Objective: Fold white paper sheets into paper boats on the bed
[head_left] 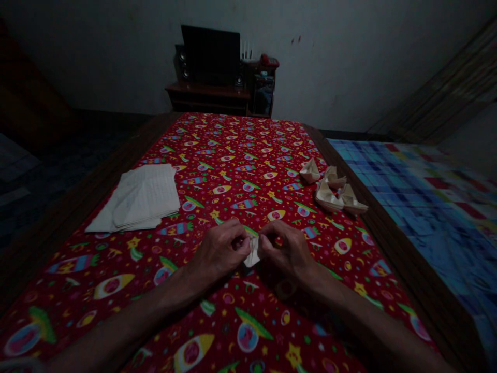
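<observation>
Forearms [143,311]: reach in from both lower corners, over the cloth; a dragging wrist could ruck the fabric beneath the work.
Cloth [221,344]: red, printed with rockets; its busy pattern, plus dim light, might hide a crooked crease.
Left hand [223,243]: fingers curled, thumb and forefinger drawn together, pinching the paper's left side.
Right hand [289,248]: curled likewise, pinching the right side; fingertips are partly hidden, so how firmly cannot be told.
Paper [253,255]: small, pale, folded, between the hands; whether it touches the cloth is unclear. Uneven pull could tear it or skew a fold; too hard a squeeze could crush it.
Stack [149,191]: loose sheets beyond the left hand, edges unsquared; a sweep of that arm might scatter them.
Folded pieces [330,200]: clustered right, near the table edge [387,243]; a knock from the right hand could dent one or send it over.
Screen [210,54]: dark, by the far wall, lending no light.
</observation>
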`<state>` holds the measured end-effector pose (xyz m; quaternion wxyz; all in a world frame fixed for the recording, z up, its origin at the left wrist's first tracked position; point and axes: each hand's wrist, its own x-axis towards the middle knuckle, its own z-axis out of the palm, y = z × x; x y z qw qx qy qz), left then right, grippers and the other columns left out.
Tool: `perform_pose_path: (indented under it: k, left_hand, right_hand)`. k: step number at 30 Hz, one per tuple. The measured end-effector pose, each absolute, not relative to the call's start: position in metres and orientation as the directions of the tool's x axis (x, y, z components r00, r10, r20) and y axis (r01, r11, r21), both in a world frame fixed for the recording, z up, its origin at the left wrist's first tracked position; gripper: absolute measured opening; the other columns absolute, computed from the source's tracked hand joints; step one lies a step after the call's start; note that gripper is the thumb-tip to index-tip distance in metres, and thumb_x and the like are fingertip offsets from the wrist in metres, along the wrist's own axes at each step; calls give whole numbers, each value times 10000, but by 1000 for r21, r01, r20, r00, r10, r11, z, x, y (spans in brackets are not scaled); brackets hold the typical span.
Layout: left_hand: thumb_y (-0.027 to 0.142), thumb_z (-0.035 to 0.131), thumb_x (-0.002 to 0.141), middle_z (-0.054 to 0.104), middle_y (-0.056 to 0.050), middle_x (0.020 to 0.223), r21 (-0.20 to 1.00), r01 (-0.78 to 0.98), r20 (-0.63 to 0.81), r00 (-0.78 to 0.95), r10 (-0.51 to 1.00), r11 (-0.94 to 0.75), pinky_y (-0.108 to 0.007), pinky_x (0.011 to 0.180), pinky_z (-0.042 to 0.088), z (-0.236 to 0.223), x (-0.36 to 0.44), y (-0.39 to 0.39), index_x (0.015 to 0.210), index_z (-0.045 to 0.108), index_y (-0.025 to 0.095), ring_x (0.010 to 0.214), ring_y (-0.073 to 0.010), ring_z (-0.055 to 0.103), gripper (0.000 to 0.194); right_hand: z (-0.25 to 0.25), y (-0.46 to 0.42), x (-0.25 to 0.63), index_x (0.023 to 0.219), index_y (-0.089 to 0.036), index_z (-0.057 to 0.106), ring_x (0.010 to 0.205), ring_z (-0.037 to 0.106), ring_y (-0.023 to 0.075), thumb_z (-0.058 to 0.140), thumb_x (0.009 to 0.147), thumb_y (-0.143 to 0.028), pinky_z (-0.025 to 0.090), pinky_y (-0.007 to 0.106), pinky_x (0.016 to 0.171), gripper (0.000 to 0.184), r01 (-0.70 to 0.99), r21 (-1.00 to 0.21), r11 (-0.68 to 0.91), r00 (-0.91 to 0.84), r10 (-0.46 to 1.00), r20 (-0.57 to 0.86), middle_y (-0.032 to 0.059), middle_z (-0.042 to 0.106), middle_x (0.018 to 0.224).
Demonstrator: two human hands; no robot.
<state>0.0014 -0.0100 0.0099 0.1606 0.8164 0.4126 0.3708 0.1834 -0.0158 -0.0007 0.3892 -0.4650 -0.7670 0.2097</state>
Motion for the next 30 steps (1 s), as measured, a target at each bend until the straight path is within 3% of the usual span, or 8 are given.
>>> perform_pose_path:
  k: [7,19,25,27,30]
  left_hand:
    - [121,548,766,579,-7,637,584,559,547,265,794,-589,-166,490,404,6,-12,-4,679,600,143,543,-85,535,104]
    - [86,514,737,498,10,614,491,660,534,287,795,-569,-180,476,367,-10,-30,0,639,520,150,522,-87,478,117]
    - [81,516,745,479,21,627,465,655,549,315,774,-596,-174,480,360,-11,-31,-5,653,497,159,534,-83,476,122]
    - [76,516,747,487,16,647,454,655,549,328,769,-604,-179,501,369,-12,-29,-5,660,494,161,561,-88,484,123]
    - [70,508,755,485,15,659,430,657,552,351,756,-619,-191,536,382,-12,-27,-7,666,481,166,589,-97,488,133]
  right_hand:
    - [2,-12,194,808,-186,538,645,552,108,493,833,-140,431,206,593,69,537,-686,490,-147,856,496,-2,580,736]
    - [-17,-20,217,868,-188,484,665,525,132,425,880,-141,425,236,592,76,667,-508,545,-304,821,482,34,559,778]
    - [-17,-23,221,894,-192,482,646,522,137,413,871,-143,440,252,593,88,682,-502,532,-350,840,415,29,555,758]
    - [-13,-25,221,994,-191,485,717,552,154,427,858,-143,468,276,644,155,664,-510,546,-372,834,409,47,580,834]
    - [-3,-30,217,1252,-182,385,1038,534,224,490,843,-195,470,372,851,423,615,-476,629,-458,776,434,124,545,1158]
